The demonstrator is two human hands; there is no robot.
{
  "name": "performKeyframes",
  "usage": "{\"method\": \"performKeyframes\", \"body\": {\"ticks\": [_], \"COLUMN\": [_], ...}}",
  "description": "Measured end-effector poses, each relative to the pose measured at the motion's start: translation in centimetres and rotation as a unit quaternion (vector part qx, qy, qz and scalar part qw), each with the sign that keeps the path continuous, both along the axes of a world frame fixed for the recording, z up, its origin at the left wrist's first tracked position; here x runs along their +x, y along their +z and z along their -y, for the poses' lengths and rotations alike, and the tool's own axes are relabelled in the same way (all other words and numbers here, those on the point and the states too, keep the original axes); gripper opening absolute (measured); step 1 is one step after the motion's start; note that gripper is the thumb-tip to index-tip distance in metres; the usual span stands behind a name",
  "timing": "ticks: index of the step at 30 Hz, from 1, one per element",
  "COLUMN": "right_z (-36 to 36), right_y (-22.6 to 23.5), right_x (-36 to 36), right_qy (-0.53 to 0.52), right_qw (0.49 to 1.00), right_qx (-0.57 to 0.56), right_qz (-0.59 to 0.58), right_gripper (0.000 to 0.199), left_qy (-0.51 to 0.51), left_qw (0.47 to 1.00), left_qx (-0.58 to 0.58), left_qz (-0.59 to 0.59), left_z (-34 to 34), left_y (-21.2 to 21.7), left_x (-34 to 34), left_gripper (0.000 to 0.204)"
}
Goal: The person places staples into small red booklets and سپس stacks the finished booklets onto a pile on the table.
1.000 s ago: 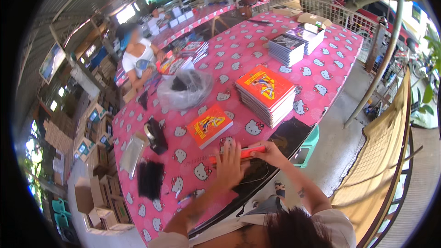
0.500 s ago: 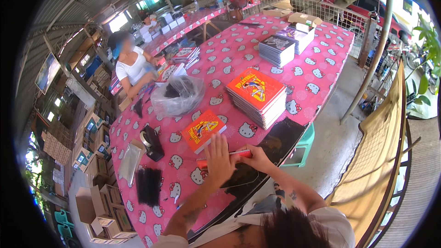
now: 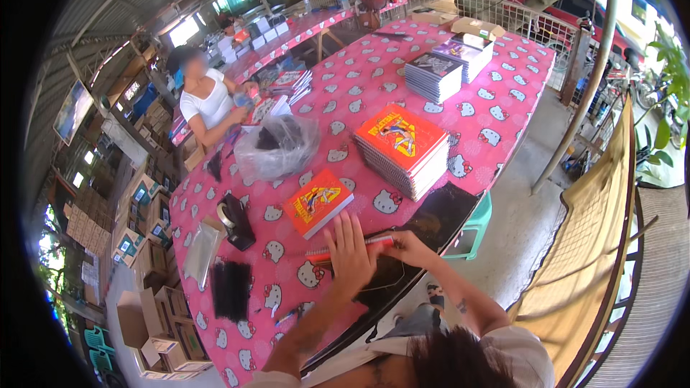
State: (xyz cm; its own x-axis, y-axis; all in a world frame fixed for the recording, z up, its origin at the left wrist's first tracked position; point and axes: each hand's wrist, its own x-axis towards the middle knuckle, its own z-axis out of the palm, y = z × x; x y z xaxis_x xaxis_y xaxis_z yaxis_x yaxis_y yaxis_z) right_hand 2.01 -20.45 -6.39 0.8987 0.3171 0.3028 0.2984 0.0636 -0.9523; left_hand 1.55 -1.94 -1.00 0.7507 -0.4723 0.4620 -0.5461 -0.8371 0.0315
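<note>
My left hand (image 3: 351,253) lies flat with fingers spread on a thin orange-edged notebook (image 3: 316,253) at the near edge of the pink patterned table (image 3: 359,93). My right hand (image 3: 408,246) grips the right end of that notebook. Just beyond my fingers sits a small orange notebook stack (image 3: 318,202). A taller orange stack (image 3: 404,146) stands further right.
A clear plastic bag (image 3: 277,145) lies mid-table, a tape dispenser (image 3: 235,220) and black strips (image 3: 231,289) to the left. Grey notebook stacks (image 3: 433,74) stand far right. A person in a white top (image 3: 207,102) sits at the far left side. Cardboard boxes (image 3: 147,244) line the floor left.
The view has shifted a little. My left hand has slid slightly right along the thin notebook; both hands stay on it.
</note>
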Motion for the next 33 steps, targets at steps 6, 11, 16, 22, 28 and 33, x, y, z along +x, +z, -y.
{"method": "performKeyframes", "body": {"ticks": [6,11,16,22,28,33], "right_z": [0.3,1.1,0.4,0.2,0.6,0.1], "right_y": [-0.5,-1.6,-0.5,-1.1,-0.4,1.6], "right_x": [0.0,0.0,-0.2,-0.1,-0.6,-1.8], "right_qy": [0.043,0.01,-0.03,-0.048,-0.045,-0.151], "right_qw": [0.996,0.998,0.998,0.995,0.994,0.985], "right_qx": [0.013,-0.056,-0.035,-0.078,-0.094,-0.047], "right_qz": [-0.072,-0.041,0.038,0.046,0.038,0.073], "right_gripper": [0.033,0.028,0.027,0.024,0.021,0.025], "left_qy": [-0.058,0.0,-0.048,-0.074,-0.077,-0.061], "left_qw": [0.998,0.999,0.998,0.997,0.997,0.992], "left_qx": [-0.023,0.033,-0.027,-0.014,0.011,-0.105], "left_qz": [-0.023,-0.036,-0.011,-0.022,-0.029,-0.02], "left_z": [-1.1,1.3,1.5,1.0,0.8,0.6], "left_y": [-5.1,-0.1,-1.0,-2.4,-1.1,1.2], "left_x": [-4.6,-0.9,-1.4,-4.5,-3.5,-1.1], "left_gripper": [0.077,0.082,0.079,0.077,0.073,0.05]}}
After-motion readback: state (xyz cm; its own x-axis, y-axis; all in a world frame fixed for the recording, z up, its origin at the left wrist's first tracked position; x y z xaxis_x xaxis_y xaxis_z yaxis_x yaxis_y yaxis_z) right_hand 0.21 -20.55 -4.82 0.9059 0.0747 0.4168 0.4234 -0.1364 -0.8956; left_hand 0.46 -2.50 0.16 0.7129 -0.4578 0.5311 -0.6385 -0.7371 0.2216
